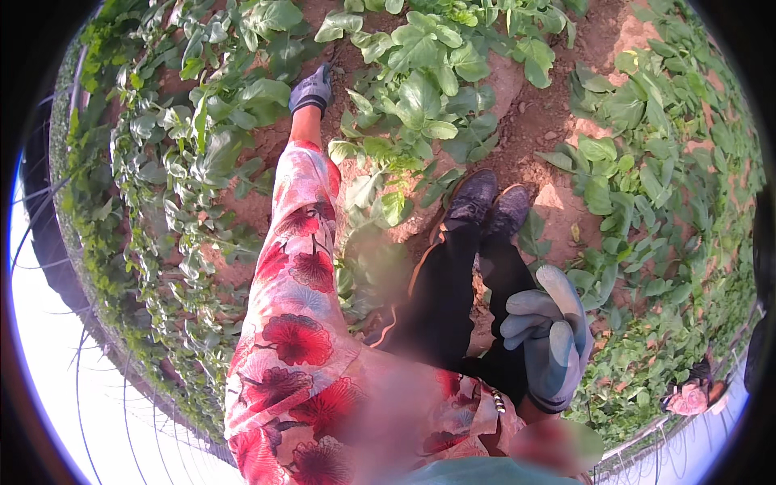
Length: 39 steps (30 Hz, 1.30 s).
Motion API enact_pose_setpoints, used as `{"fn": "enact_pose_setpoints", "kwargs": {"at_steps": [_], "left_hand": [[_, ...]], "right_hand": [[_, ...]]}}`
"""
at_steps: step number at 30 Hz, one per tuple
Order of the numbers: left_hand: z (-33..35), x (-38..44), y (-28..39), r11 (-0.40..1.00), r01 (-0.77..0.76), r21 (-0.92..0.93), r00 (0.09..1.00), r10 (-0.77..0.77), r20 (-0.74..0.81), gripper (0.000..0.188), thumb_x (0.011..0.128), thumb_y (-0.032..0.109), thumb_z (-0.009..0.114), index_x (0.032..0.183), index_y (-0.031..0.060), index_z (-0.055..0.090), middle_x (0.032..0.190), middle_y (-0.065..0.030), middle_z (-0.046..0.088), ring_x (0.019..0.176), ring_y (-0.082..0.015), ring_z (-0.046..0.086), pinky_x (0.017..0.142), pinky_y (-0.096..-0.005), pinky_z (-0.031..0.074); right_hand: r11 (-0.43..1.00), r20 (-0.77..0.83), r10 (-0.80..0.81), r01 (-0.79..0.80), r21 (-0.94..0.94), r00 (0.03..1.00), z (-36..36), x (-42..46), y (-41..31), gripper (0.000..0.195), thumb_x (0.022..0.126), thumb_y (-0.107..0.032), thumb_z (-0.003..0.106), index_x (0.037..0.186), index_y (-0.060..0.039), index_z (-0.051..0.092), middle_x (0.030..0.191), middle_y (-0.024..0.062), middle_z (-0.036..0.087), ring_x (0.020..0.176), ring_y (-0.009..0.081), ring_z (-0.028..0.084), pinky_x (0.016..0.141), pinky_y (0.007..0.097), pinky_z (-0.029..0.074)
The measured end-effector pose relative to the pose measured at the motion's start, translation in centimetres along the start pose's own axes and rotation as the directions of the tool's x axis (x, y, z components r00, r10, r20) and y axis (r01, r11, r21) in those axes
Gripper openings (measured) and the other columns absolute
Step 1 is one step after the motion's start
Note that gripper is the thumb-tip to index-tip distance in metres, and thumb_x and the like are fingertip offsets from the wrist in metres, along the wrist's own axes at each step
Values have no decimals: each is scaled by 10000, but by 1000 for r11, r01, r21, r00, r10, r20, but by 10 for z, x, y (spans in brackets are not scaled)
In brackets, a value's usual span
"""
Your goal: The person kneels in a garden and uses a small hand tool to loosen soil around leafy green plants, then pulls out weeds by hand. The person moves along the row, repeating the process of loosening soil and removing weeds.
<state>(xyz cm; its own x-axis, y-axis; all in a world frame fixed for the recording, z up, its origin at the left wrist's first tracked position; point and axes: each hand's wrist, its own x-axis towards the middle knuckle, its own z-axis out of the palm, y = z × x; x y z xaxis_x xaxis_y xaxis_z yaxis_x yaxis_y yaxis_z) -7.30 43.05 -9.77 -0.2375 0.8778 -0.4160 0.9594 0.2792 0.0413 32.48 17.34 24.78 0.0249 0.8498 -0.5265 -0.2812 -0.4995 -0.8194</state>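
My left hand [311, 91], in a grey-purple knit glove with a dark cuff, reaches far out to the soil between leafy plants. Its fingers face away, and a thin dark thing shows just past the fingertips; whether they grip it is unclear. Beside this hand grows a broad-leaved green plant [418, 103], rooted in reddish-brown soil [515, 115]. My right hand [548, 339], wearing a grey-blue coated glove, is raised near my knee with its palm up. The fingers are loosely bent and apart, with nothing in them.
My dark knit shoes [473, 197] stand on the soil between plant rows. More leafy plants [636, 163] grow at the right, and dense greens [151, 182] fill the left. Thin hoops [79, 364] curve along the left edge. A person in pink [691, 398] is far off at lower right.
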Motion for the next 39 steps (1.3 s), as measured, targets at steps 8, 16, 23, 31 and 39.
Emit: {"fn": "enact_pose_setpoints", "kwargs": {"at_steps": [8, 16, 23, 31, 39], "left_hand": [[58, -155, -115, 981, 181, 75, 964, -192, 184, 412, 902, 418, 343, 1302, 333, 385, 1035, -161, 619, 922, -344, 604, 789, -453, 476], [87, -317, -224, 920, 366, 141, 881, -392, 264, 429, 889, 371, 396, 1308, 279, 409, 1031, -188, 616, 946, -357, 593, 808, -451, 467], [77, -330, -199, 937, 346, -51, 933, -339, 118, 412, 901, 340, 409, 1307, 278, 427, 1089, -165, 596, 983, -366, 571, 818, -433, 447], [100, -223, -223, 979, 201, 17, 925, -195, 326, 387, 860, 326, 462, 1180, 125, 544, 1048, -194, 607, 978, -361, 575, 829, -429, 453], [71, -206, -214, 970, 233, 70, 904, -243, 353, 380, 857, 341, 460, 1133, 102, 565, 1009, -193, 619, 964, -344, 593, 801, -421, 468]], "right_hand": [[998, 87, -67, 67, 5, 994, 12, -3, 7, 588, 920, -371, 437, 1280, 89, 371, 975, 188, 617, 688, 176, 624, 517, 224, 488], [997, 224, -8, -11, 82, 974, 11, -15, 3, 484, 923, -213, 453, 1318, 50, 355, 1055, 134, 589, 814, 128, 586, 690, 217, 448], [980, 347, -192, 199, 15, 918, 16, -24, 10, 395, 851, -58, 548, 1235, 12, 487, 960, 81, 622, 836, 128, 581, 803, 265, 451], [791, -262, -195, -7, -612, 945, -128, 59, 111, 421, 810, -274, 585, 1192, -101, 551, 1088, 94, 615, 879, 237, 629, 756, 334, 501], [9, -574, -192, -583, -812, 796, -223, 125, 207, 581, 754, -346, 617, 1272, -174, 419, 1351, 158, 365, 1066, 310, 550, 832, 424, 479]]}}
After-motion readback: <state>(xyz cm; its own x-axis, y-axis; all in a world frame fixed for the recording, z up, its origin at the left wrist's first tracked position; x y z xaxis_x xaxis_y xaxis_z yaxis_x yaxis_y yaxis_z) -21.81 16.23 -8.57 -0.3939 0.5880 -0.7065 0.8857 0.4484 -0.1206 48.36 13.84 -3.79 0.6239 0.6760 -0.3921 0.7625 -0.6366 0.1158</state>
